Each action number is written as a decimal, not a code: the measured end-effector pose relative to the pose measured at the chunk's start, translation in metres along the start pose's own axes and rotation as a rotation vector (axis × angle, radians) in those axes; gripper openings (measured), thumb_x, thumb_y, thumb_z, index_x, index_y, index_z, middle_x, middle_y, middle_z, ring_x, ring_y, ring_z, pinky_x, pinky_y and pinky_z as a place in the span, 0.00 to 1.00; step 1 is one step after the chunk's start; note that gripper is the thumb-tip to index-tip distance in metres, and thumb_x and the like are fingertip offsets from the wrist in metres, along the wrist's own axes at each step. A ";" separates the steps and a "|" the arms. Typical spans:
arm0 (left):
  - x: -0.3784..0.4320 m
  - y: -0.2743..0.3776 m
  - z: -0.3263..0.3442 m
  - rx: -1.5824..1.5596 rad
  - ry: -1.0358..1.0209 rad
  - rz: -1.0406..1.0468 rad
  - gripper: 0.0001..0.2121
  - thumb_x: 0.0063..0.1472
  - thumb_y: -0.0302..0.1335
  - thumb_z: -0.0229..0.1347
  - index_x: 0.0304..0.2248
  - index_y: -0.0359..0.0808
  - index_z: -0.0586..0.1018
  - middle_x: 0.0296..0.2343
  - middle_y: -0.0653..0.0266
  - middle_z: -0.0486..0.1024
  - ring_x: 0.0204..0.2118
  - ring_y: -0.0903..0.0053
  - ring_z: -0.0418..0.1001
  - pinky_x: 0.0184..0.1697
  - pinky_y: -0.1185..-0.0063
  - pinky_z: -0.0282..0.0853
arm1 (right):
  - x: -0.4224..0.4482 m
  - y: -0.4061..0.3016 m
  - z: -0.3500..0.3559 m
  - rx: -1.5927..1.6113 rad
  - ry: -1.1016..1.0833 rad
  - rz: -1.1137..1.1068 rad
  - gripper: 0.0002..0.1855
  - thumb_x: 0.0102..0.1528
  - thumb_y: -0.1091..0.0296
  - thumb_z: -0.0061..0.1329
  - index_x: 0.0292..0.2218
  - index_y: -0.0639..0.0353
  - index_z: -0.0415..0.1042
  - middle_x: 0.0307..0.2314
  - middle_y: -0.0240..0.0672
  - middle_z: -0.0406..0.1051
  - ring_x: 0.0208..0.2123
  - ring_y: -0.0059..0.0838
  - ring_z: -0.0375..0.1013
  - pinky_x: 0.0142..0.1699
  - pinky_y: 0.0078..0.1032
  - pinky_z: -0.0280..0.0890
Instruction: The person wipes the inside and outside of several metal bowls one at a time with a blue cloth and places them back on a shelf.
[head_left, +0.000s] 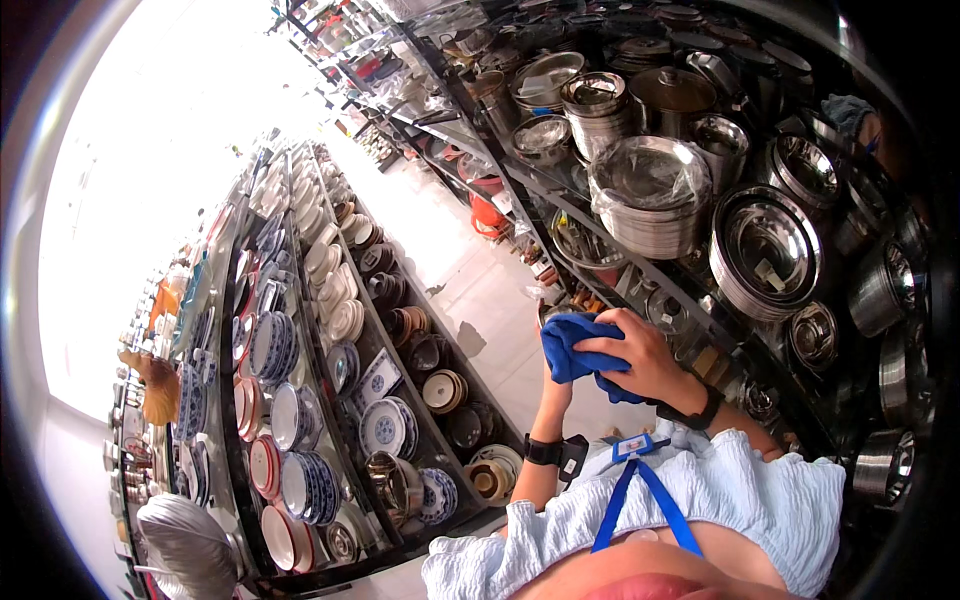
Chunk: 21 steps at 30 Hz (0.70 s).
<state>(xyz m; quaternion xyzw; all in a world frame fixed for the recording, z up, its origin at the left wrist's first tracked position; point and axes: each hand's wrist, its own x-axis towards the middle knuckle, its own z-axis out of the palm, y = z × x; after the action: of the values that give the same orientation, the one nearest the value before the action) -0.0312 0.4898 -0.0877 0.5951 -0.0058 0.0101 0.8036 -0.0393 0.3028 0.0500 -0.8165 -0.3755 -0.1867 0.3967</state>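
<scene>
My right hand (637, 352) grips a bunched blue cloth (574, 349), its fingers spread over the top. My left hand (556, 391) is raised beneath the cloth and mostly hidden by it. One left fingertip shows at the edge of a small round shiny dish (559, 309), which seems to be held there with the cloth against it. Most of that dish is covered, so its exact kind is unclear. Both hands are in front of my chest, over the aisle between two shelf units.
On the right, a black shelf (645, 266) carries stacked steel bowls (765, 247), plastic-wrapped steel basins (649, 195) and a lidded pot (671, 97). Tiered shelves on the left hold blue-patterned plates (386, 427) and red-rimmed dishes (266, 465). Pale floor tiles (480, 300) run between them.
</scene>
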 end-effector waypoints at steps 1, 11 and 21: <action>0.000 0.010 0.000 0.170 -0.112 0.003 0.34 0.65 0.49 0.41 0.63 0.38 0.48 0.56 0.60 0.58 0.58 0.71 0.59 0.58 0.73 0.58 | 0.000 0.000 -0.002 -0.004 0.002 0.004 0.27 0.40 0.74 0.58 0.44 0.44 0.73 0.40 0.37 0.64 0.43 0.41 0.69 0.47 0.35 0.66; -0.011 0.058 0.027 -0.208 -0.154 0.167 0.49 0.53 0.64 0.46 0.63 0.37 0.45 0.55 0.57 0.60 0.57 0.68 0.61 0.60 0.71 0.56 | -0.008 0.021 -0.008 0.081 0.107 0.233 0.22 0.45 0.76 0.53 0.44 0.55 0.69 0.35 0.40 0.68 0.41 0.46 0.71 0.45 0.35 0.66; -0.001 0.066 0.058 0.147 -0.047 0.288 0.54 0.48 0.66 0.52 0.60 0.36 0.43 0.49 0.54 0.61 0.52 0.67 0.63 0.56 0.71 0.58 | -0.048 0.008 -0.036 -0.007 0.094 0.321 0.36 0.45 0.75 0.53 0.57 0.50 0.62 0.39 0.41 0.70 0.41 0.45 0.71 0.46 0.34 0.67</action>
<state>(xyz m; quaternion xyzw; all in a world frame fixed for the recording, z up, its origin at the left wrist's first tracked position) -0.0334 0.4540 -0.0080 0.6454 -0.1092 0.1113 0.7478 -0.0641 0.2490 0.0392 -0.8579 -0.2204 -0.1601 0.4357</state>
